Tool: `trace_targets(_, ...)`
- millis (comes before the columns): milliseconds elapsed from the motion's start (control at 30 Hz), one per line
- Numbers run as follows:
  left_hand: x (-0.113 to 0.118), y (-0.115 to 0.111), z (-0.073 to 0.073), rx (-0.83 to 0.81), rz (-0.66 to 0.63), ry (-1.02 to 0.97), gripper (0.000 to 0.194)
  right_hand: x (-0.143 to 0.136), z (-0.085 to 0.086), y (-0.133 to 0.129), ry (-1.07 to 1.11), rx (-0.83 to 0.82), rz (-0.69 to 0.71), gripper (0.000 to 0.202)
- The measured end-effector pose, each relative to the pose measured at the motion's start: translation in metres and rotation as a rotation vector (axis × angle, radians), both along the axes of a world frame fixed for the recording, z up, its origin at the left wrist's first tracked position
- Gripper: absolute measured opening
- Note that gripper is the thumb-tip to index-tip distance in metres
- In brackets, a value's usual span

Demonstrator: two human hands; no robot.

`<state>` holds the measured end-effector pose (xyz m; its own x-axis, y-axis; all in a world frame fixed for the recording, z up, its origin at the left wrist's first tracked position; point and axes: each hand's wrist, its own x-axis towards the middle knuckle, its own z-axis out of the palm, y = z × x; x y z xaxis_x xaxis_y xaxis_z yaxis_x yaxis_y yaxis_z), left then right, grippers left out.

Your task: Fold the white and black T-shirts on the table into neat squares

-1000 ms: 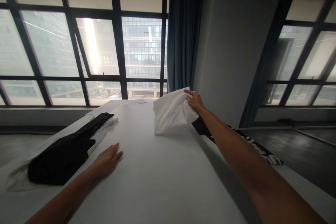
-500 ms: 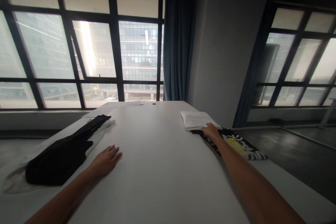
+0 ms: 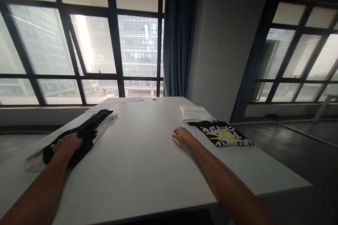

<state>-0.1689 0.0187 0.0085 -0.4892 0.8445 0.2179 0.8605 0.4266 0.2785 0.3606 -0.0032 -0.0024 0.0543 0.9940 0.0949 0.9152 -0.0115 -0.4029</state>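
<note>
Though dim, black garment (image 3: 87,143) directly beneath the left fingers (image 3: 76,140), apparently in contact.

White table (image 3: 148,158), smooth top, near edge and right-hand corner in view. Along left side: black cloth (image 3: 88,136), laid lengthwise, rumpled, narrow end pointing to far side. Pale cloth (image 3: 105,126) partly under it, showing past its right edge and near end. Far end: papers (image 3: 129,100), flat; small dark round spot (image 3: 154,100) right of them. Right side: white cloth (image 3: 196,114), folded flat, touching printed cloth (image 3: 227,135), black with white and yellow lettering, nearer.
</note>
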Motion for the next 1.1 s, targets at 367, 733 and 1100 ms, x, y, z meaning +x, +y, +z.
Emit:
trace_targets(367,0.178,-0.013,0.000,0.099,-0.975,-0.231,0.044,-0.008,-0.018,-0.005,0.133,0.141,0.163,0.039)
trace_targets(733,0.193,-0.041,0.001,-0.192,-1.399,-0.377,0.040,0.003,-0.022,-0.006,-0.103,0.330,0.247,0.029)
trace_targets(1100,0.114,0.013,0.000,0.333,-0.648,-0.280,0.050,0.040,-0.002,-0.012,-0.331,0.331,-0.045,0.042)
